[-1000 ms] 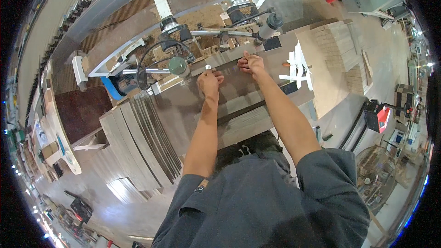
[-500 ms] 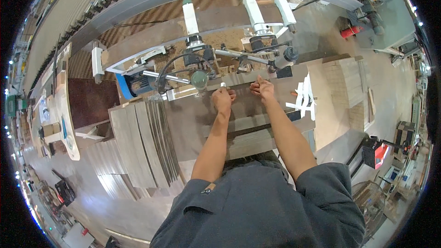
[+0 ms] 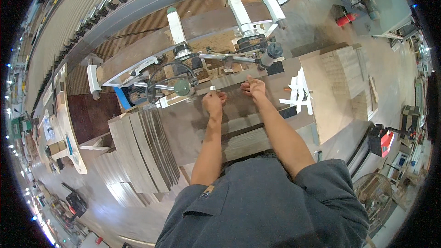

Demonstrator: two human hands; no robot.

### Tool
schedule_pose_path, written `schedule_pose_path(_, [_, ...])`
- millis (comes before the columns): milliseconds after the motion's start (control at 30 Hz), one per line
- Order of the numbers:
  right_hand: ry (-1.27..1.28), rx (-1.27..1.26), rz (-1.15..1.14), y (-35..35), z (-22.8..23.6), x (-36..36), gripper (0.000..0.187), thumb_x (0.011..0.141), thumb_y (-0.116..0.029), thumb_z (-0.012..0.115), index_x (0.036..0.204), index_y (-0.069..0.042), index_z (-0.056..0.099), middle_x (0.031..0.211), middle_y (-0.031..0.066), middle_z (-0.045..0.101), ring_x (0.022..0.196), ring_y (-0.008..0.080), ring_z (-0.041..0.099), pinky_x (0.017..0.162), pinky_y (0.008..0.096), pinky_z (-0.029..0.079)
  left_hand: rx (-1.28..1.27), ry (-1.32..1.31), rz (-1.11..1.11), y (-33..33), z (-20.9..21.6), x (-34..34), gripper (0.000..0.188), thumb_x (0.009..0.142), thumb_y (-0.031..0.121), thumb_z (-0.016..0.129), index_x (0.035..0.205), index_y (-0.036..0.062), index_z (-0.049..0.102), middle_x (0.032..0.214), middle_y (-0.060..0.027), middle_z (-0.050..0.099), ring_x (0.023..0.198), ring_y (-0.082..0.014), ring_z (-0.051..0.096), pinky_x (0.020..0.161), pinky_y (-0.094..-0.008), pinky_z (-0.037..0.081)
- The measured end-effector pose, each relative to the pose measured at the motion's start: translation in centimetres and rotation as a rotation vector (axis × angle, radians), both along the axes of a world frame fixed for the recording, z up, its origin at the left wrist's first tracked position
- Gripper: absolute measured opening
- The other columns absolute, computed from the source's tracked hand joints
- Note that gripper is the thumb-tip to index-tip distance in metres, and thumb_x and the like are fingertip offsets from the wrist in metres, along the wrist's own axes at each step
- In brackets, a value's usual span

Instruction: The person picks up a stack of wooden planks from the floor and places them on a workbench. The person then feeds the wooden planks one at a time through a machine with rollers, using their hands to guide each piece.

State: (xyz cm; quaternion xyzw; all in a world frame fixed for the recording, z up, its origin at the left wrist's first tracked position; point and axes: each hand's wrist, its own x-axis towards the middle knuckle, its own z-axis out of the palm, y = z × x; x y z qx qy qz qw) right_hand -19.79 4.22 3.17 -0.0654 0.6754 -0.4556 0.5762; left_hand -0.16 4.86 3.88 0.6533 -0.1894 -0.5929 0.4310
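Note:
A narrow grey-brown wooden board [image 3: 231, 80] lies crosswise at the near side of a machine with white arms. My left hand [image 3: 214, 103] is at the board's near edge, its fingers curled and its thumb, with a white covering on the tip, over the edge. To the right, my right hand [image 3: 254, 88] is at the same edge, with the thumb raised and the fingers bent inward. Both hands appear to grip the board, though the undersides of the fingers are hidden. Closer to my body lie more stacked boards [image 3: 245, 143], partly behind my forearms.
A round green-grey machine part [image 3: 182, 87] and a grey cylinder [image 3: 272, 51] stand just beyond my hands. Stacked long boards [image 3: 138, 151] are at left. White strips [image 3: 301, 93] lie on the bench at right, beside a large light panel [image 3: 328, 105].
My view has shifted and turned slightly, so the machine appears farther left. Both hands stay at the board's near edge, with little change in their pose.

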Motion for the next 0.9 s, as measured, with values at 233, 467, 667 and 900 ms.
schedule_pose_path(233, [-0.027, -0.001, 0.033, 0.0, 0.9, 0.4, 0.038, 0.104, -0.036, 0.064, 0.092, 0.001, 0.065, 0.08, 0.0111, 0.073, 0.068, 0.0212, 0.073, 0.052, 0.0306, 0.056, -0.011, -0.04, -0.034, 0.3, -0.3, 0.5, 0.032, 0.107, 0.018, 0.049, 0.099, -0.007, 0.066, 0.081, -0.0142, 0.074, 0.065, -0.0208, 0.072, 0.053, -0.0295, 0.055])
schedule_pose_path(467, [-0.012, 0.003, 0.002, 0.3, 0.6, 0.8, 0.039, 0.104, -0.036, 0.065, 0.093, 0.001, 0.067, 0.084, 0.0143, 0.076, 0.067, 0.0213, 0.073, 0.051, 0.0316, 0.056, -0.051, -0.026, -0.067, 0.6, 0.1, 0.9, 0.034, 0.108, 0.02, 0.048, 0.097, -0.0069, 0.066, 0.085, -0.0146, 0.074, 0.067, -0.0215, 0.072, 0.056, -0.029, 0.057])
schedule_pose_path(667, [0.058, 0.022, -0.005, -0.2, -2.0, 0.8, 0.035, 0.102, -0.037, 0.067, 0.096, -0.002, 0.069, 0.082, 0.0146, 0.076, 0.062, 0.022, 0.071, 0.051, 0.0331, 0.056, -0.039, -0.011, -0.055, 0.3, -0.1, 1.1, 0.036, 0.109, 0.023, 0.049, 0.1, -0.0072, 0.065, 0.084, -0.0139, 0.073, 0.066, -0.0214, 0.071, 0.055, -0.0301, 0.056])
schedule_pose_path(900, [0.145, -0.112, 0.333, 4.0, 4.6, -1.6, 0.028, 0.102, -0.033, 0.068, 0.107, -0.005, 0.069, 0.1, 0.0042, 0.072, 0.087, 0.0136, 0.066, 0.073, 0.031, 0.052, -0.233, -1.039, -0.689, 1.9, 4.8, -0.9, 0.033, 0.103, 0.022, 0.061, 0.123, -0.004, 0.063, 0.103, -0.0211, 0.073, 0.092, -0.039, 0.071, 0.078, -0.0479, 0.057])
